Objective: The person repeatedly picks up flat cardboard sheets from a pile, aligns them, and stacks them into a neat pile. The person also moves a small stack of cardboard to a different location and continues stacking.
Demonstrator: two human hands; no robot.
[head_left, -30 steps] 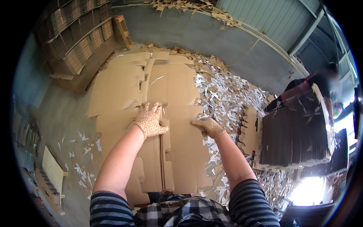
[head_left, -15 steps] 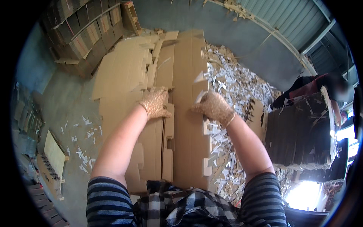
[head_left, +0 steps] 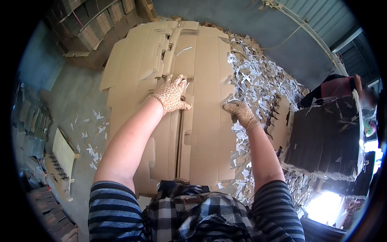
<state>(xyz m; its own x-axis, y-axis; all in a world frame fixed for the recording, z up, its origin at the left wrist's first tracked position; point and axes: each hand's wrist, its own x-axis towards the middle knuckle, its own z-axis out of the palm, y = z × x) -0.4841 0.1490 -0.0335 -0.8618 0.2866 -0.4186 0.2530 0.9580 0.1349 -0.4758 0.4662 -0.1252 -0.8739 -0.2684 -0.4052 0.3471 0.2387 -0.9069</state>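
A large die-cut cardboard sheet (head_left: 211,133), brown with notched edges and fold lines, lies flat on a stack in front of me. My left hand (head_left: 172,94), in a tan patterned glove, presses on the cardboard beside the long central slot, fingers spread. At the sheet's right edge is my right hand (head_left: 242,114), gloved alike. It is closed on that edge, the thumb side above and the other fingers mostly hidden. More flat cardboard blanks (head_left: 131,64) spread to the left of the slot, their cut-outs lined up in layers.
White and brown paper scraps (head_left: 262,76) heap along the stack's right side. Beyond them stands a dark-sided pile of sheets (head_left: 322,137), with another person (head_left: 336,86) bending behind it. Bundled cardboard (head_left: 94,34) is stacked at the far left. A wooden pallet piece (head_left: 62,157) rests on the left floor.
My right hand has moved outward to the right, and the sheet's right edge now lies flatter. My left hand stays on the cardboard, its fingers more spread. The view has shifted slightly.
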